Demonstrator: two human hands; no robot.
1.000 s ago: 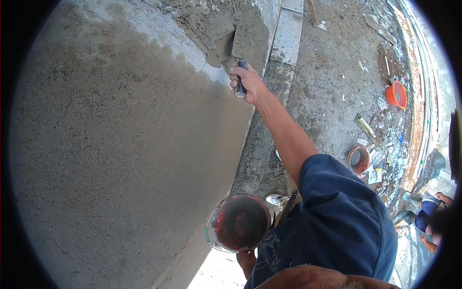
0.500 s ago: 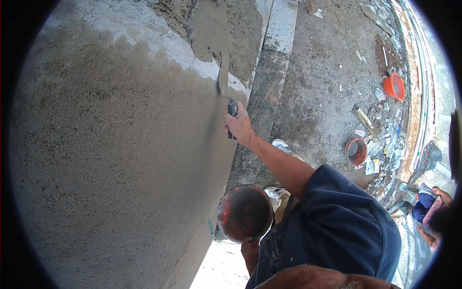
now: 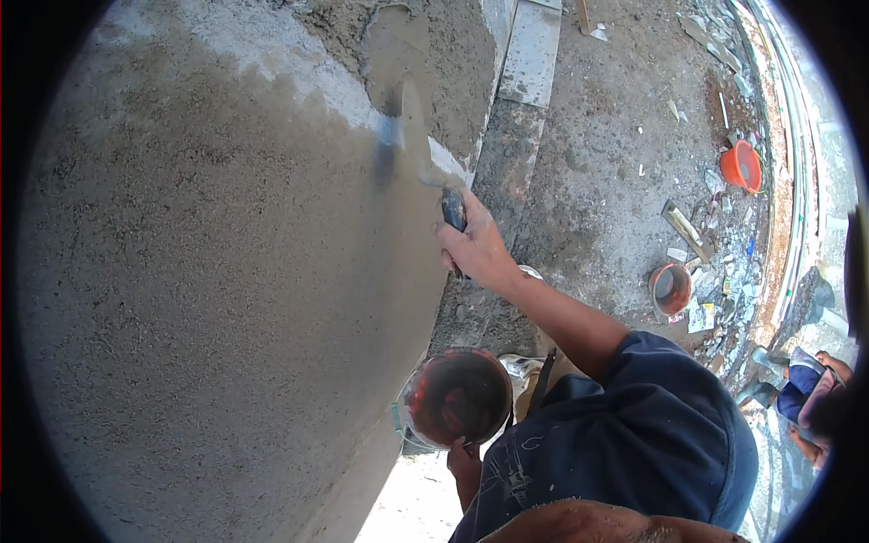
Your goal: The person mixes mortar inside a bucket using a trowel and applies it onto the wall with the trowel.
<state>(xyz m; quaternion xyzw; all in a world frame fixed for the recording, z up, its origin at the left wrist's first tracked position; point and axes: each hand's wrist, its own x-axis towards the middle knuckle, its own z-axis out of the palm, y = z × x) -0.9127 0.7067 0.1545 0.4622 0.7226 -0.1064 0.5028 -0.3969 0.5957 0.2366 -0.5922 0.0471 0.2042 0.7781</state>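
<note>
My right hand (image 3: 478, 240) is closed round the dark handle of a trowel (image 3: 415, 136). The blade points up the picture, over the border between smooth wet mortar and a pale bare strip of the wall (image 3: 235, 299). Whether its whole face touches the wall I cannot tell. Low in the view, my left hand (image 3: 464, 460) grips the near rim of a bucket (image 3: 459, 398), its fingers partly hidden. The bucket has a dark inside with reddish patches and hangs close to the wall's lower edge.
Rubble-strewn ground lies right of the wall, with a flat board (image 3: 529, 54) along its base. An orange bucket (image 3: 741, 166) and a second bucket (image 3: 670, 289) stand near a wooden piece (image 3: 686, 231) and scattered debris. Another person (image 3: 806, 389) is at the far right.
My right hand has shifted slightly right and down. The trowel blade has turned to show more of its face, its tip now further up and left. The held bucket has barely moved.
</note>
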